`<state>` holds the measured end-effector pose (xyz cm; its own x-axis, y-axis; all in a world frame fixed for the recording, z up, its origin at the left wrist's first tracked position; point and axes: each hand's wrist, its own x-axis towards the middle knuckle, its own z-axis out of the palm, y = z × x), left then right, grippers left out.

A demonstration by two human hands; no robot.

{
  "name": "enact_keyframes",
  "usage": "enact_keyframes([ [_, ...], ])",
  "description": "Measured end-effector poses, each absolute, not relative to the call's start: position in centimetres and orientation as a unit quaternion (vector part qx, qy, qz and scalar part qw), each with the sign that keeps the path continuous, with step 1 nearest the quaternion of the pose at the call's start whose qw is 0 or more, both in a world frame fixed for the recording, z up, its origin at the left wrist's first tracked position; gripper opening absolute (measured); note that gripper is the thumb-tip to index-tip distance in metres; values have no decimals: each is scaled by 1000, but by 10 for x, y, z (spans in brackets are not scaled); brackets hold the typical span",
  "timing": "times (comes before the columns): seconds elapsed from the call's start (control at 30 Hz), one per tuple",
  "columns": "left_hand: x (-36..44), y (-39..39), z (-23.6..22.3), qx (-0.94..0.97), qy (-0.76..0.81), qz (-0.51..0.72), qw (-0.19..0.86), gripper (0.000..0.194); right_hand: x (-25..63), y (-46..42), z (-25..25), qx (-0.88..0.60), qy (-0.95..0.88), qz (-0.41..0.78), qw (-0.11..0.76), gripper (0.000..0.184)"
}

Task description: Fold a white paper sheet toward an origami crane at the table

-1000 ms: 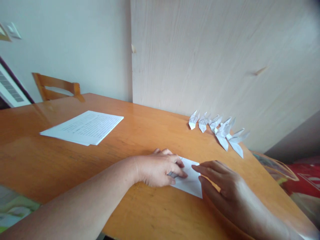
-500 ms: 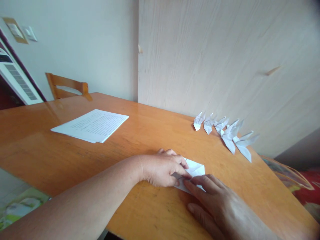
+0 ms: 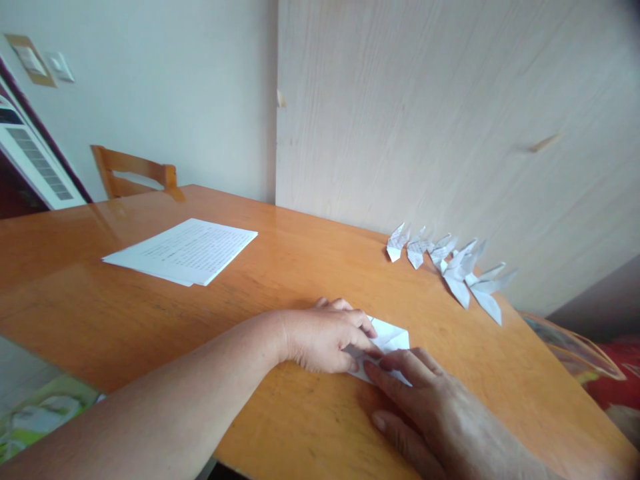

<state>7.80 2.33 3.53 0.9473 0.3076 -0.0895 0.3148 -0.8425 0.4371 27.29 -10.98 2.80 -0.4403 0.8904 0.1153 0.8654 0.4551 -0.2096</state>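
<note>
A small piece of folded white paper [image 3: 390, 337] lies on the wooden table [image 3: 310, 267], partly covered by my hands. My left hand [image 3: 335, 339] rests on its left side, fingers bent and thumb tucked low, holding the paper against the tabletop. From the lower right comes my right hand [image 3: 425, 400], whose extended fingertips press on the paper's near part, close to the left fingertips. Its thumb is apart from the fingers, lying on the wood. The near edge of the paper is mostly hidden under the right fingers.
Several folded paper figures [image 3: 456, 277] with upright points stand in a row along the back right edge. To the left lies a stack of printed sheets [image 3: 185, 250]. A wooden chair [image 3: 135, 175] stands beyond the table, and a pale wooden panel [image 3: 425, 113] rises behind it.
My right hand has shifted very slightly left along the paper. The left hand and the paper look the same.
</note>
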Motion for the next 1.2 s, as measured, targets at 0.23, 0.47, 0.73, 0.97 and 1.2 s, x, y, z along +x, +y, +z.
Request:
enact_keyframes([
  [0.23,78,24,36,959,170,-16,227,45,277,-111,32,-519,-850,43,84,47],
  [0.47,78,26,33,958,161,-10,235,45,272,-110,29,-504,-858,5,98,45],
  [0.73,78,27,31,960,158,-11,231,48,274,-114,27,-472,-877,-40,86,53],
  [0.97,78,30,33,957,160,-26,241,49,268,-110,29,-490,-866,-36,92,50],
  [1.2,80,34,34,956,157,-47,244,56,270,-115,29,-488,-865,-60,99,55],
])
